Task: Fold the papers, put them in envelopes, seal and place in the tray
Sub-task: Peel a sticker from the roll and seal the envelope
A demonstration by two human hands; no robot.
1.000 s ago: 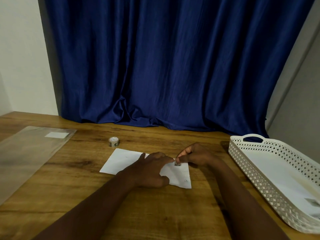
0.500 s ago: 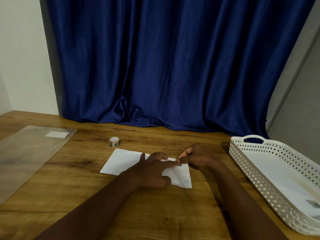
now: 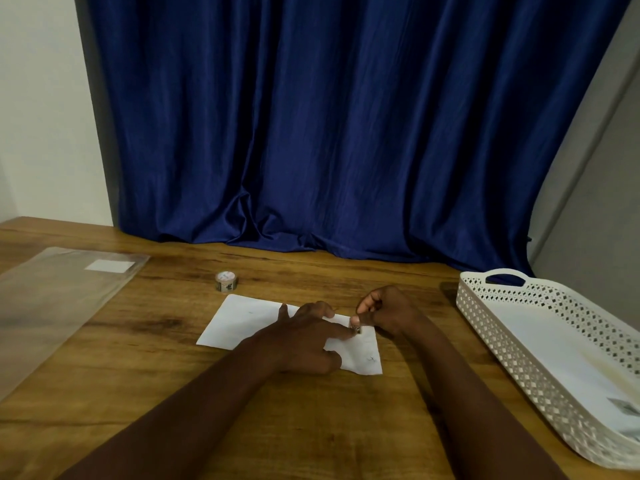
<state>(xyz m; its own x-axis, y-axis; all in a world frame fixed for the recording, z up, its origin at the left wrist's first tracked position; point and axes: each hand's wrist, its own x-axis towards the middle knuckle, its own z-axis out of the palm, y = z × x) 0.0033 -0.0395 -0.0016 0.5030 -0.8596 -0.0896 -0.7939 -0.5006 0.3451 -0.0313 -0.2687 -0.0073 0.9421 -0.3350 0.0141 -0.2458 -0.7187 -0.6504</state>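
Observation:
A white envelope [image 3: 242,323] lies flat on the wooden table in front of me. My left hand [image 3: 304,337] rests on it, its forefinger stretched out and pressing a small patterned piece of tape [image 3: 356,329] near the envelope's far right edge. My right hand [image 3: 384,308] sits just beyond that edge with fingers curled, its thumb tip on the same tape piece. A small roll of patterned tape [image 3: 226,281] stands on the table behind the envelope. The white perforated tray [image 3: 519,341] is at the right and holds white envelopes.
A clear plastic sleeve [image 3: 52,306] with a white label lies at the left of the table. A dark blue curtain [image 3: 329,133] hangs behind the table's far edge. Bare wood [image 3: 311,427] lies between me and the envelope.
My left forefinger has stretched out toward the right onto the tape piece. My right hand has shifted slightly, its thumb now down on the tape. The envelope has stayed in place.

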